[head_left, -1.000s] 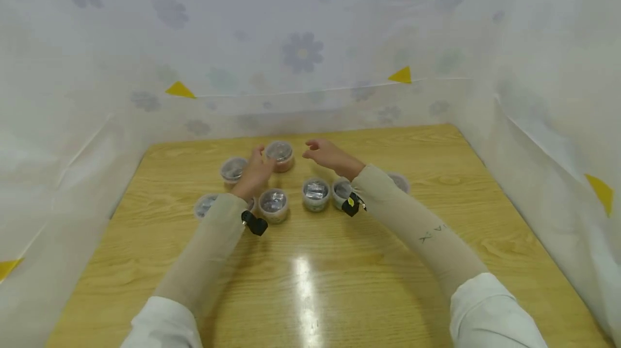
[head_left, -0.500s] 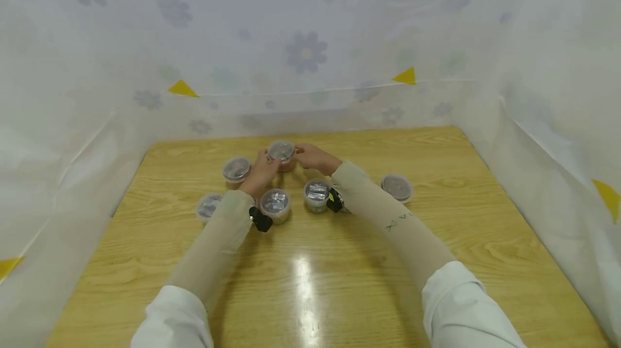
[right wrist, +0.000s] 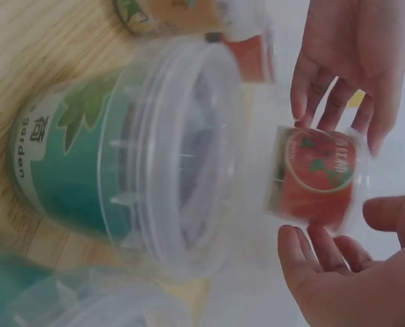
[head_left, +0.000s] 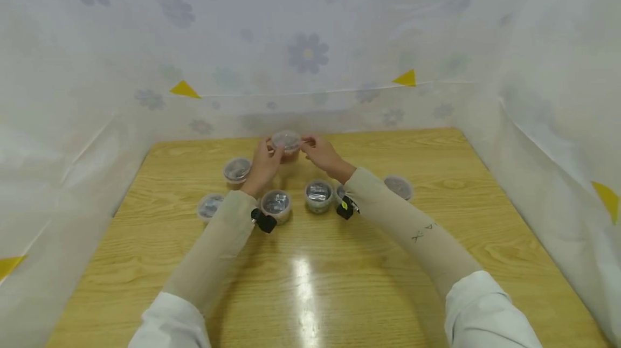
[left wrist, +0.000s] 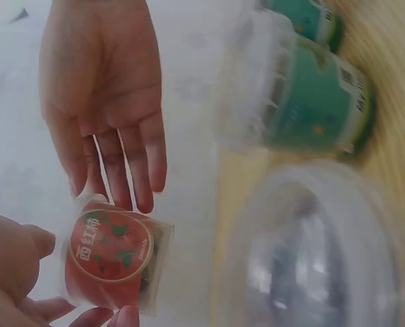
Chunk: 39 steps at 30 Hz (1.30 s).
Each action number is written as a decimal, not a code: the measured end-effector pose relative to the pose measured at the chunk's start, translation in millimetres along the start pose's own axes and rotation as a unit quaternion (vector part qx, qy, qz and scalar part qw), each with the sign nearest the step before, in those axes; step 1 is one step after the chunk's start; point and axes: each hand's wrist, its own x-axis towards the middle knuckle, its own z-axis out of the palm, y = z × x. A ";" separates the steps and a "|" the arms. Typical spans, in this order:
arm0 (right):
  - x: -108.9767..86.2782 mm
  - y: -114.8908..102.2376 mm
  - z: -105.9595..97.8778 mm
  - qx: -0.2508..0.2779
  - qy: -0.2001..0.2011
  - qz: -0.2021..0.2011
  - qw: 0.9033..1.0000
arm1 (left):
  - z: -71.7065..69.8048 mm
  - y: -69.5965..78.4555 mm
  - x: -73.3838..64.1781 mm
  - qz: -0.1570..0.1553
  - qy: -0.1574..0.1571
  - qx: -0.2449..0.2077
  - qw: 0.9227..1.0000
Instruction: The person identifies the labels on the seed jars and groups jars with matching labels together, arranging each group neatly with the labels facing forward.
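Note:
A lidded clear plastic tub point(head_left: 286, 140) with a red label is up off the table at its far side, between both hands. My left hand point(head_left: 266, 165) grips its left side, thumb toward me. On the right side, my right hand point(head_left: 324, 155) holds it with thumb and fingertips at the rim. The left wrist view shows a tomato picture and Chinese lettering on the tub's red label point(left wrist: 107, 262). Under and beside my forearms stand similar tubs, among them a green-labelled tub point(head_left: 318, 197) and a dark-lidded tub point(head_left: 276, 203).
Further tubs stand at the back left point(head_left: 237, 169), a left tub point(head_left: 210, 205) partly behind my sleeve, and a right tub point(head_left: 399, 186). One tub point(head_left: 340, 192) is mostly hidden by my right wrist. A flowered white curtain point(head_left: 310, 105) closes off the wooden table's point(head_left: 368, 283) back and sides.
My right hand has come in from the right to the red-labelled tub, and my left hand has closed round it. The tub has risen and shifted slightly back and right.

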 end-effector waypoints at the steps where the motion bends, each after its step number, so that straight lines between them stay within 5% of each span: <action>1: -2.5 -1.6 -2.7 0.015 0.004 -0.012 1.000 | 0.0 4.2 -0.6 0.009 0.007 -0.001 1.000; 9: -27.9 -25.6 -19.8 0.122 0.041 -0.073 0.989 | 0.4 45.7 -14.5 0.026 0.026 -0.010 0.999; 17: -56.7 -44.9 -40.1 0.138 0.027 -0.088 0.986 | 3.8 79.4 -35.3 0.066 0.027 -0.050 0.996; 24: -81.2 -52.0 -49.5 0.144 -0.002 -0.119 0.982 | 8.0 91.2 -48.0 0.119 0.012 -0.073 0.990; 32: -107.3 -47.6 -66.5 0.146 0.004 -0.114 0.983 | 22.1 97.4 -58.3 0.162 -0.015 -0.108 0.981; 39: -122.9 -40.0 -81.3 0.133 0.020 -0.138 0.981 | 32.0 119.5 -78.2 0.180 -0.029 -0.129 0.975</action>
